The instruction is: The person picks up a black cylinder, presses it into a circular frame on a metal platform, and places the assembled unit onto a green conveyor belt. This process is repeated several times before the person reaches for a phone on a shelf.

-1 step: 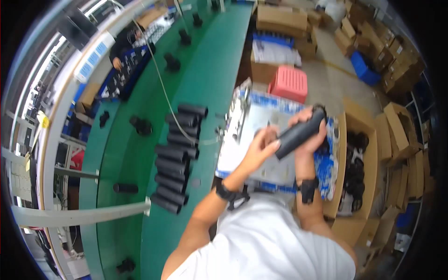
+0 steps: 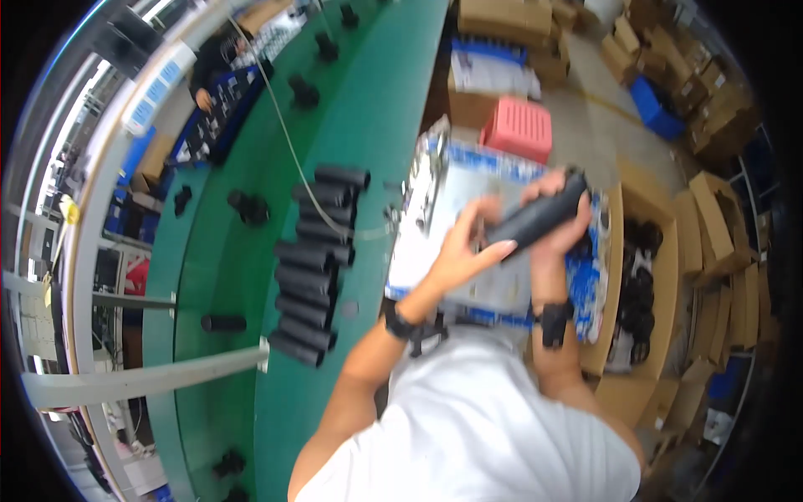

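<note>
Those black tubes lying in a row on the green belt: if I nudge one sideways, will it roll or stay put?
Likely to roll: the black tubes look round and smooth, lying on their sides on the flat green belt. Neighbours appear to touch, so a nudge may shift several. The similar tube held in the right hand and left hand keeps straight, suggesting stiffness.

A long green conveyor belt (image 2: pixel 368 125) curves through the workshop, its inner lane edged by pale metal rails (image 2: pixel 84 251). To the right of the belt lies a grey concrete floor (image 2: pixel 585 117) crowded with brown cardboard boxes (image 2: pixel 719 226), a red plastic crate (image 2: pixel 520 128) and a blue crate (image 2: pixel 657 109). Left of the belt, blue trays (image 2: pixel 209 125) sit under bright daylight.
</note>
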### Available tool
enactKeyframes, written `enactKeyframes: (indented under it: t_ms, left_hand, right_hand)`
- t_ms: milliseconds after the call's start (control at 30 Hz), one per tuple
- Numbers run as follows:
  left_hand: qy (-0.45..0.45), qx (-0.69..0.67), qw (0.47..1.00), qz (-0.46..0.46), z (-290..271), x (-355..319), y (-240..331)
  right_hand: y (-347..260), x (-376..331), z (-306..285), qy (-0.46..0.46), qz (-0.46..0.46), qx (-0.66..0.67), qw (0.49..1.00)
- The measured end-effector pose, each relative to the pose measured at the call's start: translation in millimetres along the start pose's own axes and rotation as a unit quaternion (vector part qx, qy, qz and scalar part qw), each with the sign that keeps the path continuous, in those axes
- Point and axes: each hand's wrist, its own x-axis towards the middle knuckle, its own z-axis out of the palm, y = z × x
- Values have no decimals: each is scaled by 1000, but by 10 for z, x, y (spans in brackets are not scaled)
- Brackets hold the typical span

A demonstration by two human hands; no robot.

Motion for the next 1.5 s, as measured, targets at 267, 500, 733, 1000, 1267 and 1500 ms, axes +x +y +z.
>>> enactKeyframes:
  t_ms: [267, 500, 733, 1000, 1267, 1500]
  left_hand:
    - [-2, 136, 989, 63, 24, 67, 291]
    - [49, 253, 952, 164, -54, -80, 264]
    - [-126, -177, 957, -190, -291, -330, -569]
    - [124, 9, 982, -145, -438, -775, -1005]
    - [97, 164, 973, -126, -391, -709, -841]
    - [95, 166, 976, -102, -424, -570, -792]
  right_hand:
    - [-5, 141, 54, -117, 49, 122, 984]
    - [-143, 4, 33, -100, 30, 11, 995]
    - [-152, -21, -298, -198, 116, -221, 948]
    - [110, 116, -405, -140, 3, -507, 850]
    - [556, -74, -721, -111, -14, -615, 781]
    - [781, -202, -564, -63, -127, -658, 739]
